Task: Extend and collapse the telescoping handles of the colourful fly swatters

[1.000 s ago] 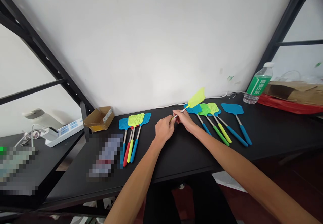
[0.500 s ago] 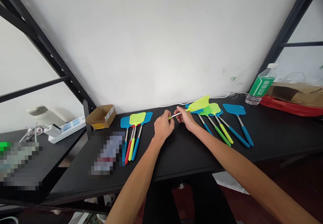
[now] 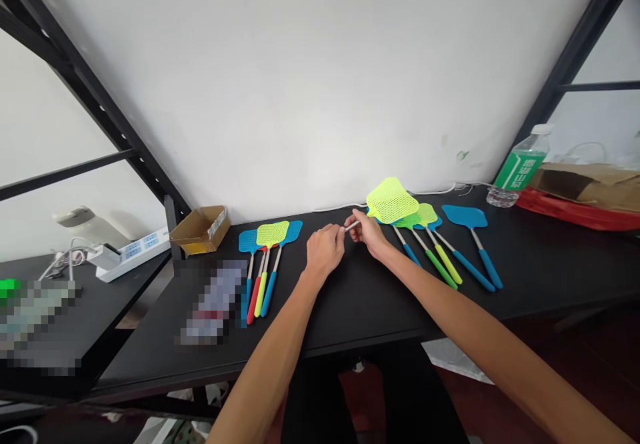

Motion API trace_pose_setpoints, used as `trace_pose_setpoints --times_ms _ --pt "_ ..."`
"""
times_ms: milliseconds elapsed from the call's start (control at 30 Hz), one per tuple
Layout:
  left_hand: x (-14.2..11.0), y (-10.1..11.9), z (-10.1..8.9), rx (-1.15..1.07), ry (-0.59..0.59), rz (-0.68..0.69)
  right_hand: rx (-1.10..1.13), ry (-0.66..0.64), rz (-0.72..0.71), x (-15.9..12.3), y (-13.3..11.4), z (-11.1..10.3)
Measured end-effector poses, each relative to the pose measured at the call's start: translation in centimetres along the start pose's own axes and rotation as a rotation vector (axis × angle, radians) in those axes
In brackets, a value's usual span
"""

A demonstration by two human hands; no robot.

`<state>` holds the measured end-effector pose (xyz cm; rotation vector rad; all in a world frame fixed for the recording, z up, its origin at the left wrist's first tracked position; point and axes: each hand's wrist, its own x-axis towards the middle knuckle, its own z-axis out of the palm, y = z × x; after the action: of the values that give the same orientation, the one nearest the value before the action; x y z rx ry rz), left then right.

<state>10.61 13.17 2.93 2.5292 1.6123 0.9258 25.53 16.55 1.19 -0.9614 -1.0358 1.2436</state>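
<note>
Between my hands is a yellow-green fly swatter [image 3: 393, 201], its perforated head raised to the right above other swatters. My left hand [image 3: 325, 249] is closed around its grip end, which the fingers hide. My right hand [image 3: 367, 232] has its fingers closed on the metal shaft nearer the head. To the right lie several swatters, among them a green one [image 3: 434, 262], a yellow-green one [image 3: 447, 262] and a blue one [image 3: 465, 216] set apart. On the left another group overlaps, with a yellow-green swatter [image 3: 273, 233] on top and a red handle [image 3: 255, 303] below.
An open cardboard box [image 3: 200, 231] stands at the back left of the black table [image 3: 350, 317], near a white power strip [image 3: 137, 254]. A blurred item [image 3: 215, 304] lies in front. A water bottle [image 3: 520, 167] and red-and-brown packaging [image 3: 590, 191] are at the right.
The held swatter's head has turned from nearly edge-on to showing its broad face. My left fingers, loosened half a second ago, are closed around the grip again. The lying swatters stay put.
</note>
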Motion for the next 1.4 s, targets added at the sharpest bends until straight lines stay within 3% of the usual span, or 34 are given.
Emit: trace_pose_setpoints --times_ms 433,667,867,1233,1400 --pt "0.13 -0.23 0.21 -0.008 0.0 -0.05 0.072 0.013 0.046 0.27 0.16 -0.16" --pt "0.26 -0.34 0.14 0.002 0.065 -0.091 0.164 0.065 0.101 -0.03 -0.48 -0.06" --pt "0.19 -0.31 0.03 -0.024 0.056 -0.074 0.078 0.12 0.03 0.04 -0.37 -0.09" --pt "0.1 -0.08 -0.13 -0.01 -0.012 -0.033 -0.025 0.035 -0.031 -0.3 -0.14 0.23" --pt "0.25 -0.09 -0.03 0.044 -0.062 -0.097 -0.043 -0.009 -0.049 0.05 0.42 -0.01"
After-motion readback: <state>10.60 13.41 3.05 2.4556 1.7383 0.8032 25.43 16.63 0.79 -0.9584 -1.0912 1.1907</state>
